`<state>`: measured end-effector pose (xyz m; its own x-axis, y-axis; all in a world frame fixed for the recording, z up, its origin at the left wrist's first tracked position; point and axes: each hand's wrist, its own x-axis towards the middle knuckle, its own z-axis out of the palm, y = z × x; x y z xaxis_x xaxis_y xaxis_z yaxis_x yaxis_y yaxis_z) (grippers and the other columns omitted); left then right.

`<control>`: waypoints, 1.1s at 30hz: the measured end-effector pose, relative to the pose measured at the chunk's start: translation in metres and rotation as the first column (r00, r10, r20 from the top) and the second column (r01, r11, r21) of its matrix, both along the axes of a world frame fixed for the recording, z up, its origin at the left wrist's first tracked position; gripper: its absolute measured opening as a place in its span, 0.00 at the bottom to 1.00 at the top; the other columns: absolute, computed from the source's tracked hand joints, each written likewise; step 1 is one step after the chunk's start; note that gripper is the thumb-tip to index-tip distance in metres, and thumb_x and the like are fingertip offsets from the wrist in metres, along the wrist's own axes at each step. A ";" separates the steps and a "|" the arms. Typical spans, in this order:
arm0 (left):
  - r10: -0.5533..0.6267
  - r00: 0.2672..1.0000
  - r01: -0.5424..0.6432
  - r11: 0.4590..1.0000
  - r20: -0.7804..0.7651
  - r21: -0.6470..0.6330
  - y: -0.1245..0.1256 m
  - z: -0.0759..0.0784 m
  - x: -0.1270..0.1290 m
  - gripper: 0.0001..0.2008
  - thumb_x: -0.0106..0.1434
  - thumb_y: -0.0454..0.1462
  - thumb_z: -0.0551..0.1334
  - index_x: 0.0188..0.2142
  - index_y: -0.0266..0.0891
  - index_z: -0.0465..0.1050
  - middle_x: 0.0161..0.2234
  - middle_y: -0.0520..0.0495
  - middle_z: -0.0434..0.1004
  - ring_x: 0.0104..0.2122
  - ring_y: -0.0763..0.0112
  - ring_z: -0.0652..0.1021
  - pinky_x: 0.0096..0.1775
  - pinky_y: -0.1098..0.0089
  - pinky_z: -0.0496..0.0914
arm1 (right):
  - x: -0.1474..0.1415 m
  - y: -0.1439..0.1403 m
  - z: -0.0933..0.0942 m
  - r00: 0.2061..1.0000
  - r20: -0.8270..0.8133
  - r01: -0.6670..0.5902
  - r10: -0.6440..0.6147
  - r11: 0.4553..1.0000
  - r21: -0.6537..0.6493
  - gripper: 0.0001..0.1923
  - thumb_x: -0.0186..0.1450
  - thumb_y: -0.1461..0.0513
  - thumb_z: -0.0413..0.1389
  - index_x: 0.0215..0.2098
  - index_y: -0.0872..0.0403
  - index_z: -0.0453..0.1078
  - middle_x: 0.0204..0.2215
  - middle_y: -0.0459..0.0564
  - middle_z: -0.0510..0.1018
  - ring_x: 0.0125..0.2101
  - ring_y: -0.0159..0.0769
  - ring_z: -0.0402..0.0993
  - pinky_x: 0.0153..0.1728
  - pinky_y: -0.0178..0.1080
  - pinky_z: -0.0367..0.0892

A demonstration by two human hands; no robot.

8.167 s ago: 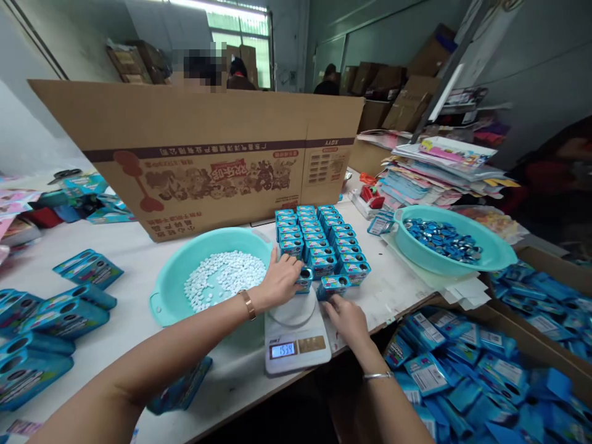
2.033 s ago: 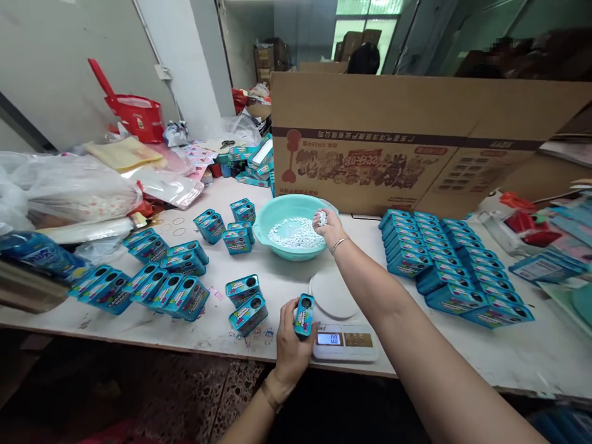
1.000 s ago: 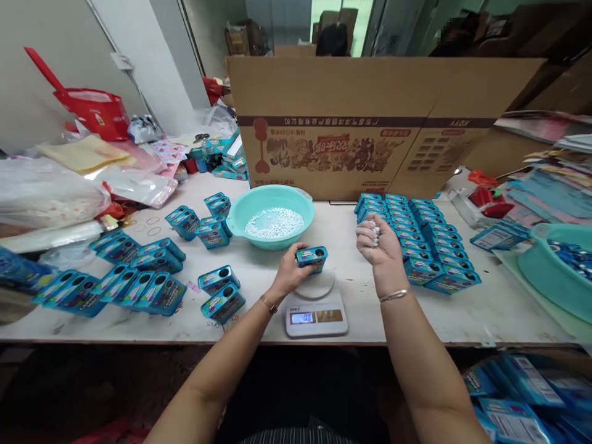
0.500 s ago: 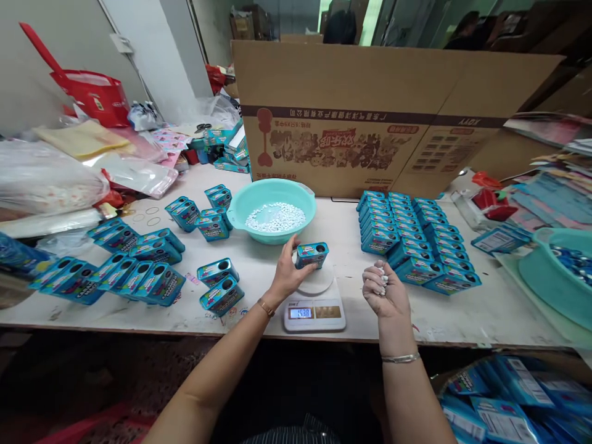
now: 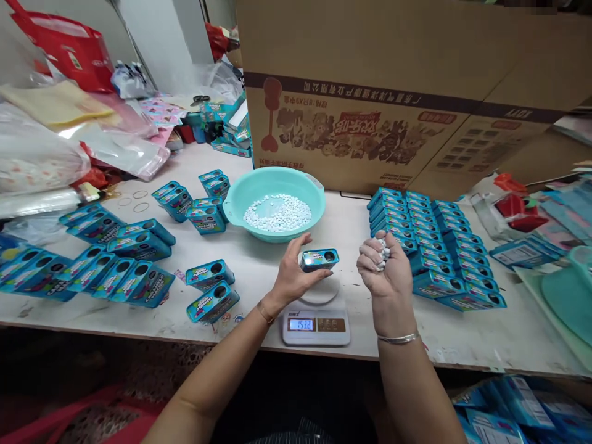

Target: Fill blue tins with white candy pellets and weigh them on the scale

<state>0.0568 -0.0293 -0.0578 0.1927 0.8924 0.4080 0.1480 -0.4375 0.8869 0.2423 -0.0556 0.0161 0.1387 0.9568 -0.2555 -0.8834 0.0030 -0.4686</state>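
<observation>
My left hand (image 5: pixel 292 276) has its thumb and fingers around a small blue candy box (image 5: pixel 320 259) with a dark round spot on top. The box is over the round plate of a white digital scale (image 5: pixel 317 334), whose display reads about 153.2. To the right, my right hand (image 5: pixel 392 274) is raised, palm up, its fingers curled over several small white candies (image 5: pixel 383 253). Behind the scale stands a turquoise bowl (image 5: pixel 277 180) with a heap of the same white candies in it.
Blue boxes (image 5: pixel 143 283) stand in groups on the left, and tight rows of blue boxes (image 5: pixel 435 246) are at right. A large cardboard carton (image 5: pixel 370 49) rises behind the bowl. Plastic bags (image 5: pixel 37 148) lie far left; another turquoise bowl (image 5: pixel 568 296) is at the right edge.
The view has tilted down and come closer. My left hand has shifted slightly on the box, with its thumb now along the front. The display went from about 153.8 to 153.2.
</observation>
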 end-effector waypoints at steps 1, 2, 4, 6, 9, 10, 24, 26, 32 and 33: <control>0.010 1.000 -0.010 1.000 -0.023 0.029 -0.001 0.005 -0.003 0.41 0.51 0.47 0.73 0.60 0.38 0.61 0.53 0.38 0.70 0.54 0.56 0.72 0.56 0.57 0.66 | 0.000 0.001 0.003 1.000 0.010 0.011 -0.011 1.000 -0.002 0.09 0.70 0.62 0.50 0.31 0.52 0.63 0.18 0.37 0.58 0.13 0.21 0.52 0.11 0.24 0.51; 0.021 0.998 -0.018 0.998 -0.051 0.061 -0.002 0.010 -0.005 0.41 0.52 0.48 0.72 0.61 0.39 0.60 0.54 0.38 0.69 0.55 0.55 0.71 0.57 0.56 0.64 | 0.000 0.001 0.006 0.999 0.027 0.021 -0.021 1.000 -0.006 0.09 0.70 0.62 0.50 0.31 0.52 0.63 0.18 0.37 0.57 0.13 0.21 0.52 0.11 0.24 0.51; 0.040 0.990 -0.021 0.990 -0.137 0.137 -0.003 0.020 -0.009 0.41 0.53 0.50 0.71 0.62 0.39 0.58 0.57 0.37 0.67 0.57 0.53 0.69 0.59 0.55 0.62 | 0.004 0.000 0.010 0.997 0.066 0.040 -0.039 0.999 -0.012 0.09 0.69 0.62 0.51 0.30 0.51 0.64 0.18 0.37 0.56 0.13 0.21 0.51 0.10 0.24 0.51; 0.045 0.956 0.016 0.979 -0.290 0.204 -0.002 0.029 -0.010 0.43 0.54 0.50 0.70 0.63 0.40 0.55 0.59 0.36 0.65 0.59 0.50 0.67 0.59 0.53 0.61 | 0.009 -0.004 0.011 0.995 0.083 0.060 -0.060 0.998 -0.001 0.08 0.68 0.62 0.52 0.30 0.51 0.64 0.18 0.36 0.55 0.13 0.22 0.50 0.10 0.24 0.51; -0.011 0.797 0.154 0.971 -0.604 0.186 0.002 0.040 -0.002 0.31 0.57 0.44 0.68 0.58 0.40 0.63 0.50 0.38 0.72 0.52 0.50 0.72 0.53 0.54 0.63 | 0.020 -0.017 0.006 0.995 0.064 0.068 -0.071 0.997 0.047 0.06 0.66 0.62 0.55 0.32 0.50 0.64 0.18 0.36 0.56 0.13 0.21 0.50 0.11 0.24 0.51; -0.040 0.724 0.203 0.967 -0.688 0.157 0.005 0.044 0.004 0.23 0.58 0.40 0.66 0.52 0.40 0.68 0.44 0.41 0.74 0.47 0.52 0.74 0.51 0.55 0.64 | 0.023 -0.024 0.003 0.996 0.056 0.067 -0.071 0.996 0.061 0.05 0.66 0.63 0.56 0.32 0.50 0.64 0.19 0.36 0.56 0.13 0.21 0.51 0.11 0.24 0.52; -0.060 0.449 0.439 0.884 -0.892 0.162 0.128 0.090 0.172 0.12 0.54 0.28 0.62 0.40 0.37 0.74 0.40 0.40 0.77 0.40 0.55 0.77 0.41 0.62 0.65 | 0.094 -0.111 -0.057 0.932 -0.190 0.312 -0.308 0.950 -0.005 0.03 0.68 0.62 0.54 0.35 0.49 0.65 0.20 0.38 0.61 0.13 0.23 0.53 0.12 0.26 0.56; -0.128 0.424 0.517 0.847 -0.897 0.124 0.118 0.088 0.179 0.12 0.52 0.31 0.64 0.39 0.40 0.74 0.38 0.43 0.78 0.36 0.57 0.77 0.35 0.66 0.65 | 0.106 -0.122 -0.063 0.909 -0.207 0.367 -0.362 0.930 -0.016 0.03 0.68 0.62 0.54 0.35 0.50 0.65 0.19 0.38 0.61 0.13 0.23 0.53 0.11 0.26 0.55; -0.243 0.282 0.691 0.722 -0.928 0.021 0.057 0.074 0.194 0.08 0.53 0.34 0.64 0.35 0.38 0.73 0.35 0.42 0.78 0.35 0.56 0.77 0.36 0.63 0.67 | 0.119 -0.135 -0.072 0.867 -0.287 0.422 -0.407 0.907 -0.010 0.04 0.66 0.63 0.56 0.35 0.52 0.64 0.20 0.38 0.63 0.14 0.22 0.57 0.12 0.24 0.53; -0.216 0.291 0.687 0.725 -0.932 0.047 0.051 0.069 0.200 0.08 0.55 0.33 0.63 0.36 0.37 0.73 0.37 0.41 0.77 0.38 0.55 0.77 0.39 0.61 0.67 | 0.119 -0.134 -0.071 0.873 -0.286 0.412 -0.395 0.911 0.000 0.04 0.66 0.64 0.56 0.35 0.52 0.64 0.20 0.38 0.63 0.14 0.22 0.58 0.12 0.24 0.53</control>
<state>0.2569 0.0213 0.0111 0.9408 0.3389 0.0088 0.3332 -0.9291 0.1606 0.3609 -0.1901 -0.0544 0.4490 0.8470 -0.2846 -0.8921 0.4070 -0.1962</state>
